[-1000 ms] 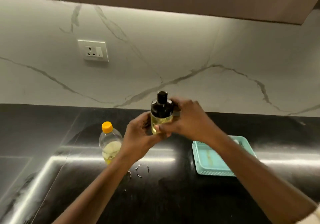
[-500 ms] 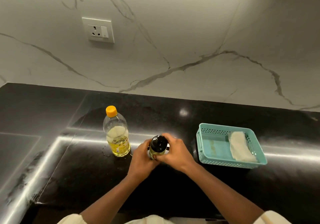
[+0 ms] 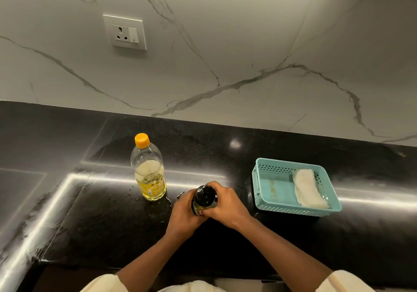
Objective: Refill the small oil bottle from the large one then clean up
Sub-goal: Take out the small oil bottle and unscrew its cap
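Black counter (image 3: pixel 225 242), head view: we see both hands wrapped around the small bottle (image 3: pixel 203 198) standing on it, left hand (image 3: pixel 184 216) and right hand (image 3: pixel 228 207) pressed on its sides. Large bottle (image 3: pixel 149 174), yellow cap on, stands just left. Teal basket (image 3: pixel 293 210) at right holds a folded cloth (image 3: pixel 308 189).

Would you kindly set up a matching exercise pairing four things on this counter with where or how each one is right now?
Things:
1. large oil bottle
2. small oil bottle
3. folded cloth
4. teal basket

States:
A. lying inside the basket
B. held by both hands
C. standing alone, orange cap on
D. resting on the counter at the right

Pairs: 1-C, 2-B, 3-A, 4-D
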`<state>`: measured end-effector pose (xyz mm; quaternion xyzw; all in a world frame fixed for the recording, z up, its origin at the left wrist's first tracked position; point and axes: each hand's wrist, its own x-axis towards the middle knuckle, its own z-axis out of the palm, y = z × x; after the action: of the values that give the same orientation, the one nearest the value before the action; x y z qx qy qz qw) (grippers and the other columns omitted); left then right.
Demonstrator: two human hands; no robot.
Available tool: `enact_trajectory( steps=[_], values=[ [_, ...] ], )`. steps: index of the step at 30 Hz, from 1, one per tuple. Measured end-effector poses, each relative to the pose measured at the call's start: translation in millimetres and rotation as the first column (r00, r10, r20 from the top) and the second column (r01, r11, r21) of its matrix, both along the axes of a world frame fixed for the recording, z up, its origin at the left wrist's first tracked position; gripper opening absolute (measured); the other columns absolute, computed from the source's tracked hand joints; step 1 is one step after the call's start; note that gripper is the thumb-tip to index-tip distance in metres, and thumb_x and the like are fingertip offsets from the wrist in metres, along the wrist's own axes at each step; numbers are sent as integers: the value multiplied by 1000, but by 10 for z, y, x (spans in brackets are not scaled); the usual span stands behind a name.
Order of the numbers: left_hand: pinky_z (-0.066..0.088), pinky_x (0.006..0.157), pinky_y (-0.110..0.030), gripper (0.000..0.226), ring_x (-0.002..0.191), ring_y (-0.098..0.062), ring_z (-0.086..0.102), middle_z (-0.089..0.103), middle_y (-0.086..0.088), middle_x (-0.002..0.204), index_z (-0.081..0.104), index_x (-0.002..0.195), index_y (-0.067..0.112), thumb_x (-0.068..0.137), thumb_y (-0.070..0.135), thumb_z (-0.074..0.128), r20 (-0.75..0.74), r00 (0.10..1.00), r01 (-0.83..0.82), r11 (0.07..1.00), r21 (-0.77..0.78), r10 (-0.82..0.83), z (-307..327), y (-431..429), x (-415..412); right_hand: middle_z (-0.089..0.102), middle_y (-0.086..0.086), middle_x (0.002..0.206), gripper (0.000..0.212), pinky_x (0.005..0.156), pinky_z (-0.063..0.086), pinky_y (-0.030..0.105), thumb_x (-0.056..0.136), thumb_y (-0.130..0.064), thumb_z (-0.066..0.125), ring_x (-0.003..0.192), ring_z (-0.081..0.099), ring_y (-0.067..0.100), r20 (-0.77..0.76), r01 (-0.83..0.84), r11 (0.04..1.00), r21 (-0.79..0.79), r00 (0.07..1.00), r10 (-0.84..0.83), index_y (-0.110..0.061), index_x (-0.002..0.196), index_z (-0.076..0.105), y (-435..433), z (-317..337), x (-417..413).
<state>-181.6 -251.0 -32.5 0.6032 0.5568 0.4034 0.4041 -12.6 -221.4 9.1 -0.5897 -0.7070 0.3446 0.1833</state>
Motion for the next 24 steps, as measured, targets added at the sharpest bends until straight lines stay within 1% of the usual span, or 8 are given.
enact_trajectory(
  steps=[2,6,10,12,15,17,21,24],
  values=[
    [59,91,-21,60,107,2,73,75,27,114,65,118,50,73,22,92,1,1000,-2,1000,6,2,3,-8,8,74,-15,101,60,90,60,36,63,-48,87,96,71,3,-3,4,1000,-4,1000,-4,-37,116,62,2,-19,11],
    [62,94,-36,56,108,-2,74,78,15,113,68,125,37,75,26,91,13,1000,-16,1000,-13,16,-91,14,19,73,-14,108,66,94,59,38,63,-49,88,101,70,3,19,-15,1000,-19,1000,15,-37,122,60,11,60,16],
    [61,92,-34,54,110,-2,72,76,15,117,65,129,40,80,38,89,10,999,-40,999,-11,40,-98,0,68,61,-4,143,89,106,50,37,70,-64,80,129,59,17,243,-110,993,32,965,99,-32,147,50,54,382,-39],
    [59,88,-29,55,107,0,72,76,16,115,67,126,42,77,38,91,12,998,-64,997,-29,65,-97,-3,94,65,0,133,81,96,54,39,74,-66,78,120,63,22,400,-179,982,65,906,138,-25,140,55,122,541,-104],
    [57,81,-22,51,98,3,73,76,17,105,70,117,43,73,30,93,2,997,-79,996,-52,79,-128,10,106,67,3,93,53,67,52,38,76,-61,79,84,65,25,554,-243,969,47,813,177,-17,101,64,232,705,-244],
    [56,79,-21,49,95,2,73,77,17,102,69,114,45,73,31,93,-20,997,-75,996,-47,75,-140,20,110,65,6,81,43,60,49,38,78,-51,80,74,63,26,607,-285,959,1,762,225,-12,87,65,289,773,-308],
    [62,79,-31,44,91,-2,76,79,17,99,72,114,38,76,29,92,-8,996,-87,995,-51,87,-188,36,107,63,7,75,34,56,52,39,76,-38,83,67,62,25,654,-379,925,-30,692,305,-9,80,67,335,828,-337],
    [63,81,-28,45,93,0,76,78,24,100,71,112,39,76,25,93,-7,996,-87,995,-52,87,-194,33,124,65,5,85,25,64,59,43,76,-27,82,76,65,26,665,-522,850,-67,611,428,-13,94,70,406,854,-305]
  ],
)
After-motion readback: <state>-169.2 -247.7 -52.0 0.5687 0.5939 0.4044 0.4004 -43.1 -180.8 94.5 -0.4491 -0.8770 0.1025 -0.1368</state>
